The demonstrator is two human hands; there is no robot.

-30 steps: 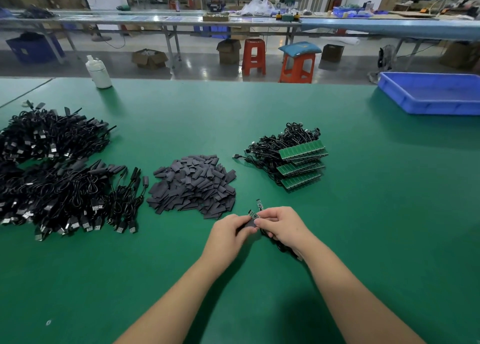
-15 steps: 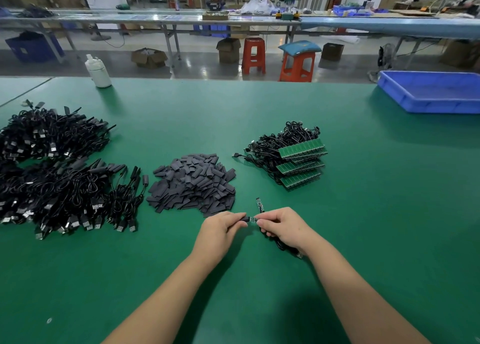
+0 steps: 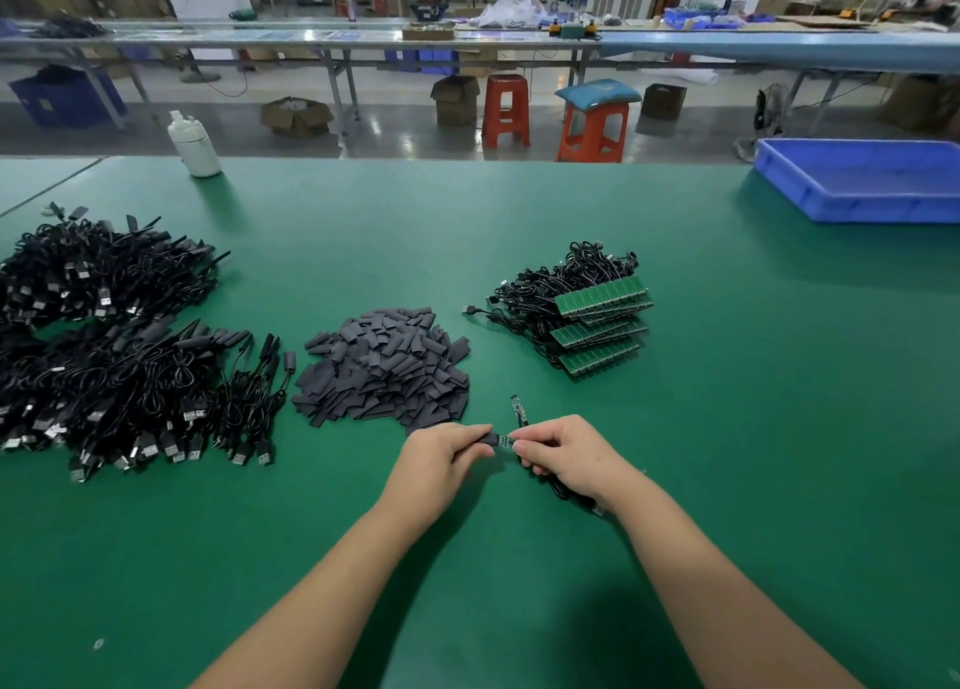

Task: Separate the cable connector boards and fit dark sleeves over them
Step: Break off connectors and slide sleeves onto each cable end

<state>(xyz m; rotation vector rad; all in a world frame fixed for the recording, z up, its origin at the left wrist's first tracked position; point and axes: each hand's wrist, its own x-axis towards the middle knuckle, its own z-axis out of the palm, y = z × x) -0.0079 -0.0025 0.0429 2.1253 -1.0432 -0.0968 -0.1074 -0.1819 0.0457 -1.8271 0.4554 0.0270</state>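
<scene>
A small connector board sits between both hands at near centre — the left hand pinches a dark sleeve at its tip, the right hand pinches the board's cable end. Keep sleeve and board aligned, slide steadily — the sleeve pile lies just beyond, left.

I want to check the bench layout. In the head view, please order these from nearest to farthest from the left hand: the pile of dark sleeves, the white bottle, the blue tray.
From the left hand:
1. Pile of dark sleeves, just beyond it, slightly left.
2. White bottle, far edge of the table, to the left.
3. Blue tray, far right corner.
</scene>
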